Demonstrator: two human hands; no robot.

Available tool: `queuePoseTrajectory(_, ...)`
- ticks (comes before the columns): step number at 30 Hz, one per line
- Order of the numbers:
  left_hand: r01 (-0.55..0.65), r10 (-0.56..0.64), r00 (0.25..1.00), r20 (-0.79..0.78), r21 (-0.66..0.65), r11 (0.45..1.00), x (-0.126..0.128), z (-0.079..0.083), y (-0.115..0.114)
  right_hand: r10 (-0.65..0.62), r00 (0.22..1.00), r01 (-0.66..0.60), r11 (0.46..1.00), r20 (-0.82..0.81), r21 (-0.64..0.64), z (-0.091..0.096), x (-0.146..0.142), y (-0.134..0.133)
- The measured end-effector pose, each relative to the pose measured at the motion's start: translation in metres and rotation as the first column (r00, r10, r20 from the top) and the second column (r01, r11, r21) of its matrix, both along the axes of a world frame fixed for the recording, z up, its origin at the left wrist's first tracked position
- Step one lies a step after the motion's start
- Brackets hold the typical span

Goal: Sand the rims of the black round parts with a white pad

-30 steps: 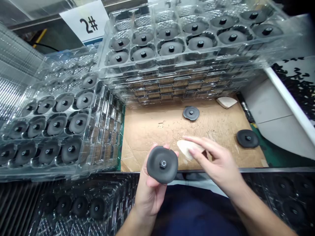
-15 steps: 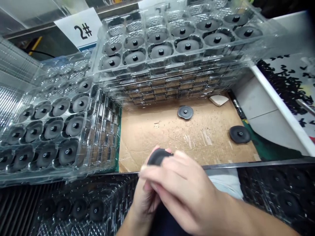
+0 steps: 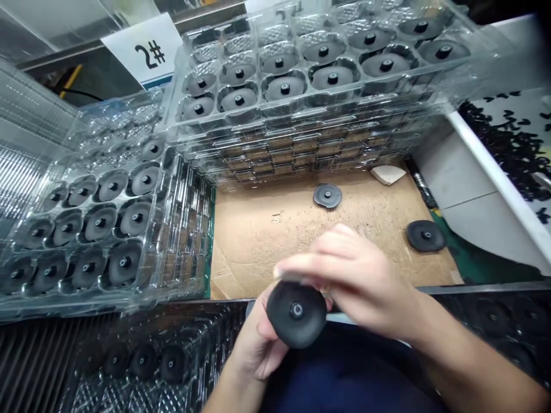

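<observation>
Left hand (image 3: 253, 344) cupped under black studded disc (image 3: 296, 314) | right hand (image 3: 357, 281) curled over its top edge, fingers together

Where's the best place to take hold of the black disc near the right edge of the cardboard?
I'd grip the black disc by its rim, coming from above on its left, over the open cardboard. It lies flat with its small center stud facing up, so pinching across the rim looks steadier than pulling on the stud alone.
</observation>
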State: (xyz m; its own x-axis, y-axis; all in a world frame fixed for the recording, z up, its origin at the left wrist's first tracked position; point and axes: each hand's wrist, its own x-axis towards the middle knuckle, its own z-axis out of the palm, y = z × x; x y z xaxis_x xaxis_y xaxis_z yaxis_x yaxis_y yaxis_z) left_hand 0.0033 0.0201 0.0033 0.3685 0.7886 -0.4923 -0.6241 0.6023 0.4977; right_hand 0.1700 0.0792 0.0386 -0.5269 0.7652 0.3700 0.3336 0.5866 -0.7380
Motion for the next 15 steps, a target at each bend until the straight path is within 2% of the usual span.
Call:
queuePoseTrajectory(1,0.021,-0.021,0.997,0.076,0.004,1.000,-0.001,0.002,0.001,-0.119,0.993,0.118,0.991,-0.017,-0.066,-0.009,0.005,-0.003)
queuePoseTrajectory(3,0.044,-0.046,0.980,0.195,0.014,0.999,-0.003,0.004,0.003,-0.299,0.954,0.287,0.927,-0.016,-0.241,-0.032,0.014,-0.015)
queuePoseTrajectory(5,0.038,-0.041,0.975,0.218,0.016,0.999,-0.004,0.003,0.005,-0.353,0.935,0.340,0.859,0.040,-0.383,-0.056,0.021,-0.030)
queuePoseTrajectory(8,0.054,-0.057,0.969,0.241,0.018,0.998,-0.005,0.001,0.009,-0.339,0.936,0.346,0.819,0.100,-0.459,-0.078,0.030,-0.045)
queuePoseTrajectory(10,0.068,-0.072,0.965,0.251,0.021,0.997,-0.003,0.001,0.011,-0.380,0.918,0.386,0.797,0.112,-0.464,-0.075,0.034,-0.047)
queuePoseTrajectory(12,0.084,-0.084,0.965,0.247,0.011,0.996,0.000,0.001,0.012,-0.454,0.885,0.449,0.778,0.101,-0.440,-0.056,0.035,-0.044)
queuePoseTrajectory(13,0.095,-0.093,0.966,0.242,0.002,0.995,0.001,0.002,0.012,-0.472,0.878,0.461,0.792,0.078,-0.400,-0.043,0.034,-0.042)
queuePoseTrajectory(14,0.106,-0.101,0.968,0.228,-0.009,0.994,0.003,0.002,0.012,-0.463,0.885,0.449,0.829,0.042,-0.334,-0.028,0.031,-0.039)
queuePoseTrajectory(15,0.110,-0.104,0.976,0.190,-0.025,0.994,0.004,0.001,0.011,-0.404,0.915,0.394,0.888,0.006,-0.237,-0.015,0.027,-0.035)
